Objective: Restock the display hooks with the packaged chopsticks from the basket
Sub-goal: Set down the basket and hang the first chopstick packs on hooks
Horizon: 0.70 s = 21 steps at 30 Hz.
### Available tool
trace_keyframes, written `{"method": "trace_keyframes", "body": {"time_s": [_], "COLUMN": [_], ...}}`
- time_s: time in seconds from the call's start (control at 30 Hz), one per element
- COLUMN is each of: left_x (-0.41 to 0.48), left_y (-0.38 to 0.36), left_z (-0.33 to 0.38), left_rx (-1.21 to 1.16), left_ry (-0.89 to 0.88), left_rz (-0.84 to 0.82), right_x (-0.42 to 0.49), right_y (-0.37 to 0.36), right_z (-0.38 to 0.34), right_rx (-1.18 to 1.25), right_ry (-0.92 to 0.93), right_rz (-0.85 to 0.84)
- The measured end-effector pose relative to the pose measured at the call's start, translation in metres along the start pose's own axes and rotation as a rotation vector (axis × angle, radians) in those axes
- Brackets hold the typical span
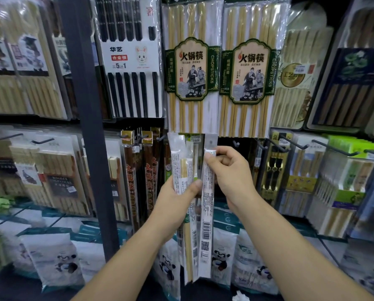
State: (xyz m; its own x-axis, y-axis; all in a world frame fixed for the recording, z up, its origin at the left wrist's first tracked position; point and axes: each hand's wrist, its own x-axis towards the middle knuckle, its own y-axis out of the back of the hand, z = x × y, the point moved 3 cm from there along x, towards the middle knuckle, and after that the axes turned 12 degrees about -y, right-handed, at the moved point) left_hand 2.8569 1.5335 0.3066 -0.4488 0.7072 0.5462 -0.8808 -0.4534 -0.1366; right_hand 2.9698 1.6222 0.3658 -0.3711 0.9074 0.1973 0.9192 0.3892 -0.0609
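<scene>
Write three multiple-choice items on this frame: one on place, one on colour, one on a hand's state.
1. Where do the two green-labelled packs hang?
A. bottom row
B. top row, centre
C. far left

2. What colour are the chopsticks in the rabbit-printed pack?
A. red
B. blue
C. black

3. What is the right hand doing?
A. pinching a narrow pack
B. hanging open
C. pressing a hook

Answers:
1 B: they hang side by side in the top row.
2 C: black sticks show above and below its white card.
3 A: its fingers and thumb pinch the pack's upper part, while the left hand grips a bundle.
</scene>
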Motion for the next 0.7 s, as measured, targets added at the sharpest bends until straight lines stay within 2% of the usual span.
{"method": "trace_keyframes", "body": {"time_s": [0.13, 0.27, 0.63, 0.7], "left_x": [0.000, 0.001, 0.002, 0.001], "left_y": [0.005, 0.003, 0.002, 0.002], "left_z": [-0.004, -0.003, -0.004, -0.001], "left_rx": [-0.079, -0.124, -0.130, -0.065], "left_ry": [0.045, 0.054, 0.077, 0.050], "left_rz": [0.049, 0.038, -0.016, -0.031], "right_x": [0.006, 0.011, 0.015, 0.011], "right_y": [0.003, -0.001, 0.006, 0.010], "right_z": [0.001, -0.003, 0.008, 0.009], "right_rx": [-0.074, -0.070, -0.144, -0.137], "right_ry": [0.003, 0.022, -0.010, 0.001], "right_rz": [0.109, 0.128, 0.254, 0.283]}}
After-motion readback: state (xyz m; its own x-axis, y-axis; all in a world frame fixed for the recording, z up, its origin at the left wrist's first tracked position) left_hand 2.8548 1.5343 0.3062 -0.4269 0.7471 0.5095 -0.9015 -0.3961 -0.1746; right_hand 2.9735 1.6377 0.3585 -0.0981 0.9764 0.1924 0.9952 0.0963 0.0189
